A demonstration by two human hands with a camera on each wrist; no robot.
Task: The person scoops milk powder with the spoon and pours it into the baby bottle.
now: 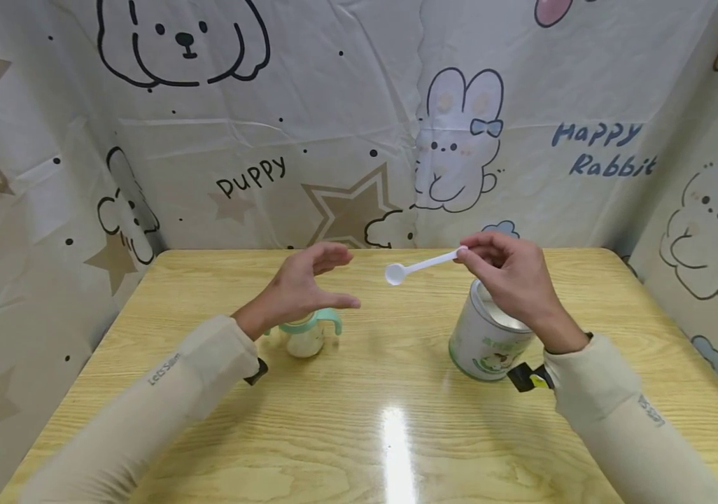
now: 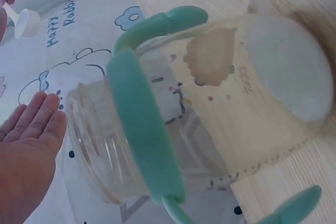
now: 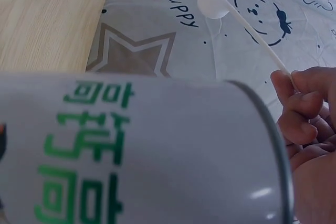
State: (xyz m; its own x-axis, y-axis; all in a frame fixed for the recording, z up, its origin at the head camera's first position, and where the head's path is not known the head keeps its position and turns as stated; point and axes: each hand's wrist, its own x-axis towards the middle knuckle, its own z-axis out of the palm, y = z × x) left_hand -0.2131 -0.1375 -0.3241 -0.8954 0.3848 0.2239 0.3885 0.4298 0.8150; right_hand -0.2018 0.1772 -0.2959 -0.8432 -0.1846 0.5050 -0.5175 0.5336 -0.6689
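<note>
A white measuring spoon [image 1: 425, 263] is held by the tip of its handle between the thumb and fingers of my right hand [image 1: 513, 280], its bowl pointing left. That hand is over a white milk powder can [image 1: 491, 343], whose top shows no lid. My left hand [image 1: 299, 283] hovers above a clear baby bottle [image 1: 305, 341], thumb and fingers spread and holding nothing. The bottle has a mint green collar with two handles [image 2: 144, 124]. In the left wrist view its threaded neck is uncapped and pale contents sit in the lower part.
Both containers stand on a light wood table [image 1: 359, 434], bottle at left, can at right. A printed cloth [image 1: 346, 98] with rabbits, puppies and stars hangs behind and along the sides. Glare shines near the table's front.
</note>
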